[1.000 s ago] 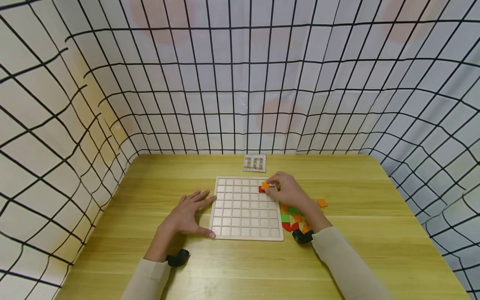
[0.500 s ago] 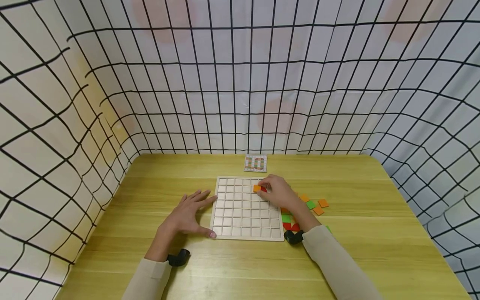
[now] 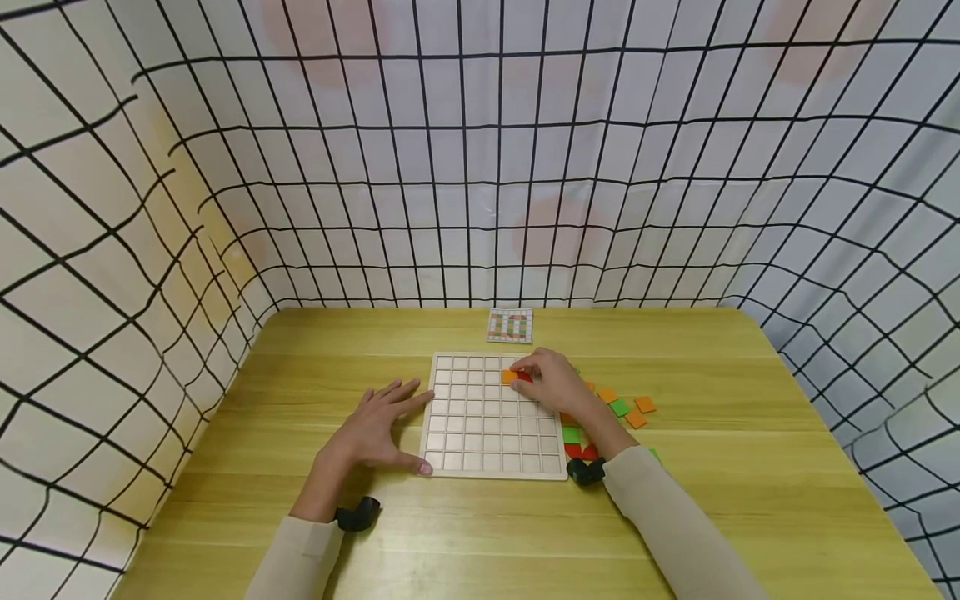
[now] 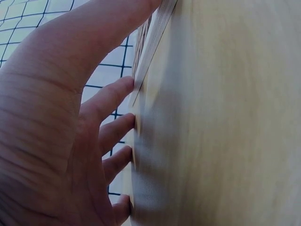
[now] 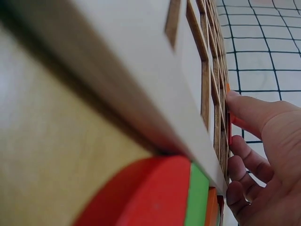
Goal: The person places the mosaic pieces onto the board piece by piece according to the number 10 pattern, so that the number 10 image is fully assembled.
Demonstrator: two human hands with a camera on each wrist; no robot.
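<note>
A pale wooden grid board (image 3: 480,425) lies flat on the table. Against its left edge rests my left hand (image 3: 375,429), fingers spread, with thumb and index finger touching the rim; the left wrist view shows that contact too. My right hand (image 3: 555,382) is over the board's upper right part, pinching a square orange tile (image 3: 509,377) between thumb and forefinger at a cell. Just right of it a red tile (image 3: 525,377) sits on the board, partly hidden by the fingers. The right wrist view has the thumb (image 5: 249,110) against a sliver of orange.
Loose orange, green and red tiles lie right of the board, among them a green tile (image 3: 619,407) and an orange tile (image 3: 645,404); the right forearm covers some. A small patterned card (image 3: 510,326) lies behind the board. Black-lined white walls enclose the table (image 3: 465,533).
My right hand has carried the orange tile left, from over the red tile to the cell on its left, and lowered it there. The left hand has stayed in place.
</note>
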